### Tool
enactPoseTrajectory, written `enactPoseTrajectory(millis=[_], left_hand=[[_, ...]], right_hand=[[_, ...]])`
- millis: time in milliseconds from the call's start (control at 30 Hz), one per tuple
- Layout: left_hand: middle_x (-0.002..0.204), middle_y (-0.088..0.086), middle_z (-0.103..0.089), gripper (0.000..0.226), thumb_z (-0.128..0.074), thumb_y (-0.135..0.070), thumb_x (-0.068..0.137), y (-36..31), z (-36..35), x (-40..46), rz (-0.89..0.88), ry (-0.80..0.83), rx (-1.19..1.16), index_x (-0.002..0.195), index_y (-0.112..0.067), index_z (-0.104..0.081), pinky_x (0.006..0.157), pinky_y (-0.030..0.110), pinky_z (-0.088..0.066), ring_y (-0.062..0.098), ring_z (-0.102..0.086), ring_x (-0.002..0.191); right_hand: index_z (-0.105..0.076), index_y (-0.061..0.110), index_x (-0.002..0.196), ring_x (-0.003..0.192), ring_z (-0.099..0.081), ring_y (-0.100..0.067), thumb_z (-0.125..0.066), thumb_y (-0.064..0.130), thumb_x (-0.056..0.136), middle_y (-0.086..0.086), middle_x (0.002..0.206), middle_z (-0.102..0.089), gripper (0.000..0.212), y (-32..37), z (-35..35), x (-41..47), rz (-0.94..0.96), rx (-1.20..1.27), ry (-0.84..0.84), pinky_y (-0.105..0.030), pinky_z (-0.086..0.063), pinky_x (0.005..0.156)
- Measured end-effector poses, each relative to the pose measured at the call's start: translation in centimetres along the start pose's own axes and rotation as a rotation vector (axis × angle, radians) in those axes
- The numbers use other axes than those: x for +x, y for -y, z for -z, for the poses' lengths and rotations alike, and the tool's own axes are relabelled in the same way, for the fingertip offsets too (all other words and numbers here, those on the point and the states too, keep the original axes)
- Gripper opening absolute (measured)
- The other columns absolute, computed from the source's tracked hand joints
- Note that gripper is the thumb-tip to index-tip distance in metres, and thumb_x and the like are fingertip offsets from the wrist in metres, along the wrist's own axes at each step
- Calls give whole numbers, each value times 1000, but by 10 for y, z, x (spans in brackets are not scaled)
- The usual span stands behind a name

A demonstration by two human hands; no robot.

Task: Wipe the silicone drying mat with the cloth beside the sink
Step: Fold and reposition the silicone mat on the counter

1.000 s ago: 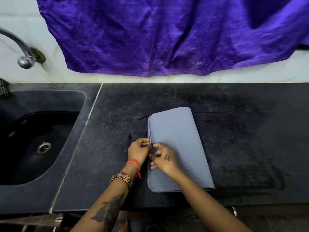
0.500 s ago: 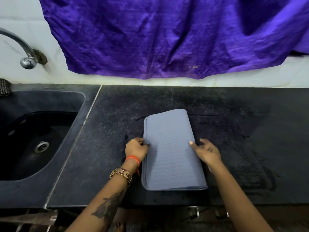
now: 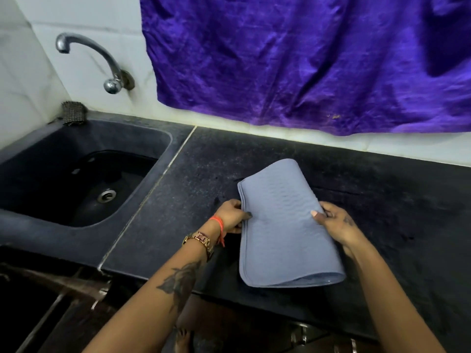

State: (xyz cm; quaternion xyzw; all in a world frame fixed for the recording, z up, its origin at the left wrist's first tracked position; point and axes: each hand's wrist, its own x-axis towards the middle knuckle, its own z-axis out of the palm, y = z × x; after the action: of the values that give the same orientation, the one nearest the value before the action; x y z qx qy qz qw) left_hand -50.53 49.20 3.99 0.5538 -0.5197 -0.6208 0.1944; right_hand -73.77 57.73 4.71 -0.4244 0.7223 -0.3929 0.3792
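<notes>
Now both hands grip folded mat (image 3: 283,225), left hand (image 3: 230,217), right hand (image 3: 336,222)

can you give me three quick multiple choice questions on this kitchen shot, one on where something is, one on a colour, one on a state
1. Where does the mat lie?
A. in the sink
B. on the counter right of the sink
C. draped over the tap

2. What colour is the cloth hanging on the wall?
A. purple
B. yellow
C. white

3. How is the mat now?
A. spread out flat
B. folded over, held at both side edges
C. rolled up and standing on end

Answers:
1 B, the mat rests on the dark counter, with the sink off to its left.
2 A, the cloth behind the counter is deep purple.
3 B, two layers show at the near end, and the left hand and right hand each grip a side edge.
</notes>
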Motion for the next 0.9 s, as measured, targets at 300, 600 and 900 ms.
enactPoseTrajectory(millis=[300,600,900], left_hand=[[77,6,-54,35,-61,1,83,42,0,-47,-111,-341,-515,110,-13,-42,55,34,-59,16,-60,63],[84,14,-55,40,-62,0,84,79,16,-60,-121,-680,-618,113,-13,-38,58,36,-60,25,-66,73],[71,11,-66,26,-69,-19,81,93,50,-66,125,-615,-361,93,-4,-51,49,34,-58,17,-62,44]], right_hand=[[-64,19,111,100,-62,-21,-57,13,91,-4,107,-67,22,77,-22,45,235,-232,282,-40,-49,93],[-66,25,110,100,-61,-17,-57,15,91,-1,110,-66,23,123,-122,81,298,-422,501,-33,-48,90],[-50,38,129,125,-48,-27,-52,37,92,-1,136,-53,37,93,-159,87,275,-719,360,-43,-31,109]])
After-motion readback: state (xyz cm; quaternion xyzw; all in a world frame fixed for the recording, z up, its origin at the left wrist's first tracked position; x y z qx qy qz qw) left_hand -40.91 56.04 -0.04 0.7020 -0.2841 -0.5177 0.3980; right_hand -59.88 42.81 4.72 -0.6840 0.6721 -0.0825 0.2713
